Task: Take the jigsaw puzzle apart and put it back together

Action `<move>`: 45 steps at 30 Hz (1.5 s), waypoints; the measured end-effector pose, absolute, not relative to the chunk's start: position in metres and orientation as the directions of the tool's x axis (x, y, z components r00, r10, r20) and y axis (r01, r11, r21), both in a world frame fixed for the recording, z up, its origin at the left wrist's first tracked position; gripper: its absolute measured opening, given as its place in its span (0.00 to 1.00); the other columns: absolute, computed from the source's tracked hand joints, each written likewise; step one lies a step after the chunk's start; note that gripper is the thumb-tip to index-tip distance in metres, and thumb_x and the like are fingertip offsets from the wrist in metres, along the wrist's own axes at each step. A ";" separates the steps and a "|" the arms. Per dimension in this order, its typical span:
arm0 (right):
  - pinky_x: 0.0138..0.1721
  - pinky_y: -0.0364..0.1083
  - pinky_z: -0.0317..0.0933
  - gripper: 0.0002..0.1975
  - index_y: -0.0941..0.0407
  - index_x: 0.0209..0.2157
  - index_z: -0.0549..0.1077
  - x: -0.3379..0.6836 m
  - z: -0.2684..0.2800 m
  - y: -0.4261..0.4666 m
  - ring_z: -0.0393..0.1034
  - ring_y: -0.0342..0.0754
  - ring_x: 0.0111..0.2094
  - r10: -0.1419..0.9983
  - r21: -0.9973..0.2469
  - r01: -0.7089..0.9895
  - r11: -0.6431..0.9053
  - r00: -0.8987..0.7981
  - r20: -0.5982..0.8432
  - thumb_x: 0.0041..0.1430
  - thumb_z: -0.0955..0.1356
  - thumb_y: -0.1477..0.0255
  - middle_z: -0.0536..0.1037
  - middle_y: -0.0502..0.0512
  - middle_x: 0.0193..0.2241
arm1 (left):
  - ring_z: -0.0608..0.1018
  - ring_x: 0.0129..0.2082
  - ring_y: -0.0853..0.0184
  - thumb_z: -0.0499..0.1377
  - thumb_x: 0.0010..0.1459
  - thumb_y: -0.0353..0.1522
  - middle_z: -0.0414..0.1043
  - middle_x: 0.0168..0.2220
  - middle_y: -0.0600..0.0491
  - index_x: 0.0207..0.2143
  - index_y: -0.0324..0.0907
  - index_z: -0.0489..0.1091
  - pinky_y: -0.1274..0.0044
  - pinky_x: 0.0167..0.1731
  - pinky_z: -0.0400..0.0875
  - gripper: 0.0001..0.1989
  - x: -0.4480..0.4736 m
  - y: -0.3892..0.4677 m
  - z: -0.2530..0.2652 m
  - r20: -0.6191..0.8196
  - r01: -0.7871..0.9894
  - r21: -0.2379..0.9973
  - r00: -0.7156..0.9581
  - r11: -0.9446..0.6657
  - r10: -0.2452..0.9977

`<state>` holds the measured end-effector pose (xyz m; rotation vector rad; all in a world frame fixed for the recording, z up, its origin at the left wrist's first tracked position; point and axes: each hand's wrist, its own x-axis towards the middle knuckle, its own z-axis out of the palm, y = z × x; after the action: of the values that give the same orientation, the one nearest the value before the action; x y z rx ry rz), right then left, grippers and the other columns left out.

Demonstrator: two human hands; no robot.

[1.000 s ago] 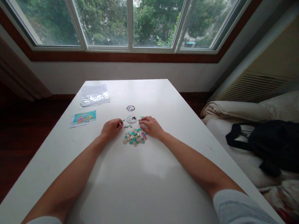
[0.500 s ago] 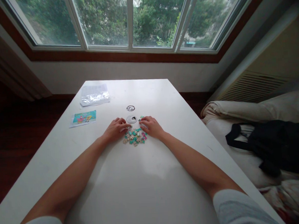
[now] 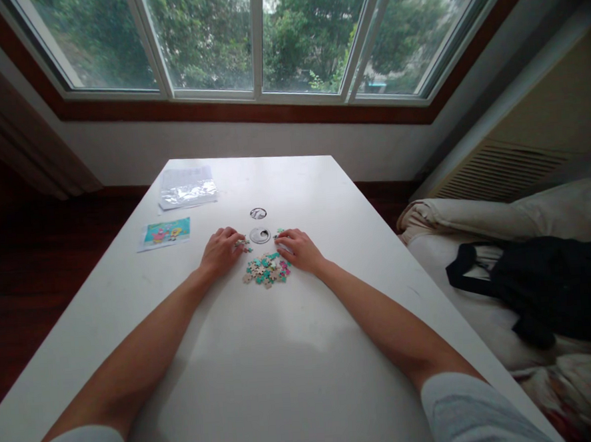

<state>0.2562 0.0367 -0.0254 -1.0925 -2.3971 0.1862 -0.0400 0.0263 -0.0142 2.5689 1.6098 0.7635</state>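
Puzzle pieces (image 3: 266,271): loose overlapping heap on white table (image 3: 285,381), between the forearms, a bit nearer the person than the hands. Teal, pink, plain beige sides showing. Off table's right side, roughly level with heap: dark cloth item (image 3: 555,292) on pale couch (image 3: 455,214). Right hand (image 3: 300,249) palm down just past heap's upper right, thumb apart from forefinger; a few loose pieces (image 3: 279,231) just beside its fingertips. Left hand (image 3: 222,251) beyond heap, on the left, fingers bent, tips at a small cluster (image 3: 248,244); cannot tell if they pinch a piece or only touch. Near round disc (image 3: 260,235), grey-white, flat between the hands. Teal printed sheet (image 3: 165,233) lies left of left hand, well apart. Far round disc (image 3: 258,213) straight behind near one, not touching. Shiny plastic-covered papers (image 3: 188,189) at table's far left. Past table: white wall (image 3: 250,137), brown-framed window (image 3: 257,36), trees (image 3: 309,33) outside.
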 end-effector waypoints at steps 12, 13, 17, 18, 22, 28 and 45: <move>0.54 0.56 0.63 0.12 0.50 0.50 0.78 0.256 -0.027 0.037 0.67 0.55 0.53 0.734 -0.313 0.669 0.674 -0.558 0.388 0.67 0.69 0.67 0.76 0.58 0.52 | 0.73 0.51 0.55 0.57 0.65 0.36 0.73 0.51 0.46 0.50 0.46 0.76 0.61 0.55 0.70 0.14 -0.040 0.027 -0.019 0.391 0.831 0.304 0.337 -0.466 0.856; 0.54 0.56 0.63 0.12 0.50 0.50 0.78 0.256 -0.026 0.037 0.67 0.55 0.53 0.735 -0.315 0.670 0.673 -0.556 0.388 0.67 0.69 0.67 0.76 0.58 0.52 | 0.73 0.53 0.55 0.58 0.65 0.37 0.73 0.52 0.46 0.51 0.46 0.75 0.61 0.56 0.69 0.15 -0.039 0.027 -0.019 0.390 0.827 0.306 0.345 -0.473 0.854; 0.55 0.56 0.63 0.12 0.50 0.51 0.78 0.256 -0.026 0.037 0.67 0.56 0.53 0.735 -0.320 0.666 0.674 -0.558 0.386 0.67 0.69 0.67 0.76 0.59 0.51 | 0.70 0.58 0.52 0.61 0.63 0.40 0.69 0.58 0.45 0.56 0.47 0.73 0.58 0.59 0.67 0.20 -0.037 0.025 -0.020 0.376 0.825 0.293 0.365 -0.483 0.852; 0.55 0.57 0.63 0.12 0.50 0.51 0.78 0.256 -0.026 0.038 0.67 0.56 0.53 0.736 -0.322 0.666 0.673 -0.558 0.384 0.67 0.69 0.68 0.76 0.59 0.51 | 0.69 0.58 0.52 0.62 0.62 0.39 0.69 0.59 0.46 0.55 0.47 0.73 0.58 0.59 0.67 0.19 -0.036 0.025 -0.019 0.376 0.822 0.290 0.372 -0.489 0.849; 0.55 0.57 0.63 0.13 0.50 0.51 0.78 0.256 -0.026 0.038 0.67 0.56 0.53 0.740 -0.326 0.668 0.669 -0.557 0.377 0.66 0.69 0.68 0.76 0.59 0.51 | 0.71 0.53 0.55 0.59 0.64 0.35 0.73 0.52 0.48 0.47 0.48 0.77 0.61 0.55 0.69 0.10 -0.035 0.023 -0.013 0.398 0.776 0.291 0.434 -0.560 0.808; 0.55 0.56 0.63 0.12 0.51 0.50 0.78 0.256 -0.025 0.037 0.67 0.56 0.53 0.737 -0.311 0.673 0.671 -0.556 0.385 0.67 0.69 0.67 0.76 0.59 0.52 | 0.72 0.41 0.59 0.58 0.64 0.33 0.74 0.37 0.49 0.39 0.46 0.78 0.66 0.45 0.70 0.08 -0.035 0.024 -0.010 0.343 0.749 0.290 0.500 -0.596 0.795; 0.56 0.56 0.62 0.13 0.51 0.51 0.78 0.257 -0.026 0.035 0.67 0.56 0.54 0.728 -0.344 0.650 0.678 -0.527 0.438 0.66 0.69 0.68 0.75 0.59 0.53 | 0.73 0.47 0.59 0.58 0.65 0.36 0.76 0.44 0.49 0.43 0.48 0.80 0.65 0.53 0.69 0.10 -0.034 0.020 -0.006 0.334 0.631 0.366 0.597 -0.684 0.730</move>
<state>0.2566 0.0352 -0.0258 -1.0591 -2.3321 0.1841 -0.0341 0.0203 -0.0062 2.6146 1.1297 0.6892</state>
